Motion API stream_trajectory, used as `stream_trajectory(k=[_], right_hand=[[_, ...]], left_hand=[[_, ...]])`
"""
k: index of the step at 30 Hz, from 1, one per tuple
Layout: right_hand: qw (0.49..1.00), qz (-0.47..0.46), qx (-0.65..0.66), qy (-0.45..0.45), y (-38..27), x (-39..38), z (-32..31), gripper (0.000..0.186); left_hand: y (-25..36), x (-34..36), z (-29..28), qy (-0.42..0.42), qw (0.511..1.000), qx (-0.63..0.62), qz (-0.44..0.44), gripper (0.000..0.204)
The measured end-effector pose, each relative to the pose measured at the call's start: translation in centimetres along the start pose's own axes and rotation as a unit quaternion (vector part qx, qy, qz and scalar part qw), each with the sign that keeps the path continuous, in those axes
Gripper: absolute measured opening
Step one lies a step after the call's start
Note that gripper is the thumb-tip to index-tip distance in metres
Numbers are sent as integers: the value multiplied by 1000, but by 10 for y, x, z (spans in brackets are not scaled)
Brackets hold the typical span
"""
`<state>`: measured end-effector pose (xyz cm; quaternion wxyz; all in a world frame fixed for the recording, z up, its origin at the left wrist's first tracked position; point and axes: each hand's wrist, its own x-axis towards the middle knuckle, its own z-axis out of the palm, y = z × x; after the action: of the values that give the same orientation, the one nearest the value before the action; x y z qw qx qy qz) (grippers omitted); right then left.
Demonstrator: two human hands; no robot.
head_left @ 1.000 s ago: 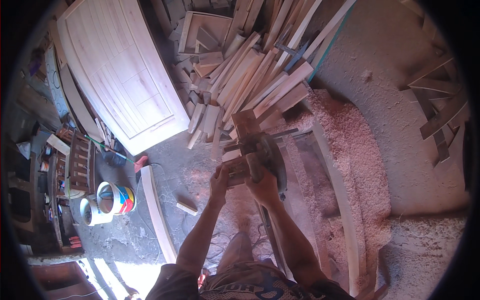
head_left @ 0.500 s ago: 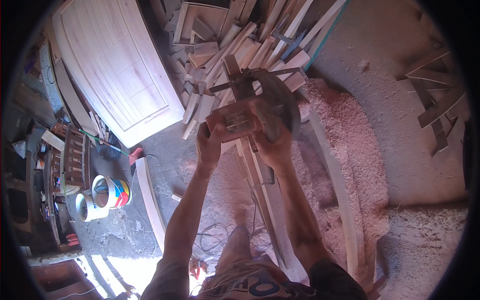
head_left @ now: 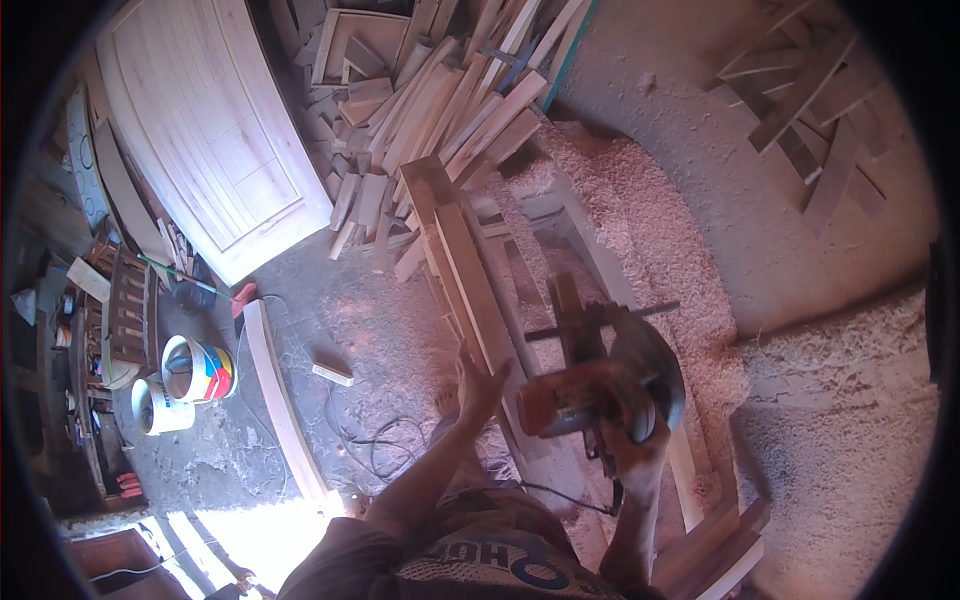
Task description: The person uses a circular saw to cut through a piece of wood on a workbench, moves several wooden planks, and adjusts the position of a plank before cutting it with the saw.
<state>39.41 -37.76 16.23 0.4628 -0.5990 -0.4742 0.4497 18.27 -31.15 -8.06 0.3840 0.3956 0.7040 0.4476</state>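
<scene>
My right hand (head_left: 638,448) grips the rear handle of a circular saw (head_left: 590,395) with a reddish body and a dark round blade guard. The saw is held up on the right of the long boards, with a thin dark bar sticking out on both sides of its front. My left hand (head_left: 480,388) is empty, its thumb apart from the fingers, by the near part of a long wooden board (head_left: 468,285). It appears to touch the board's edge; the exact contact is hard to make out. A black cord (head_left: 570,497) hangs below the saw.
A pile of wood offcuts (head_left: 430,110) lies ahead, beside a panelled wooden door (head_left: 215,130). Pink-white shavings (head_left: 665,225) heap along the right. Two buckets (head_left: 200,370), a curved plank (head_left: 280,400) and a loose cable (head_left: 375,445) are on the left floor. More scrap wood (head_left: 815,110) lies far right.
My left hand has let go of the saw and come down to the board. My right hand has carried the saw back and to the right, off the board. The view has shifted too.
</scene>
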Motion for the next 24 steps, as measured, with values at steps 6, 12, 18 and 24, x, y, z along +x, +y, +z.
stream_trajectory(k=[6,12,18,24], right_hand=[[994,13,-76,74,27,-122,-82,31],[988,64,-77,121,36,-210,-136,38],[992,28,-12,121,30,-225,-146,50],[991,26,13,127,22,-224,-154,60]], left_hand=[[-7,-11,25,8,998,45,36,103],[37,-20,8,-3,993,91,-75,94],[8,-28,43,43,991,117,-53,85],[45,-111,16,-89,922,-367,-81,56]])
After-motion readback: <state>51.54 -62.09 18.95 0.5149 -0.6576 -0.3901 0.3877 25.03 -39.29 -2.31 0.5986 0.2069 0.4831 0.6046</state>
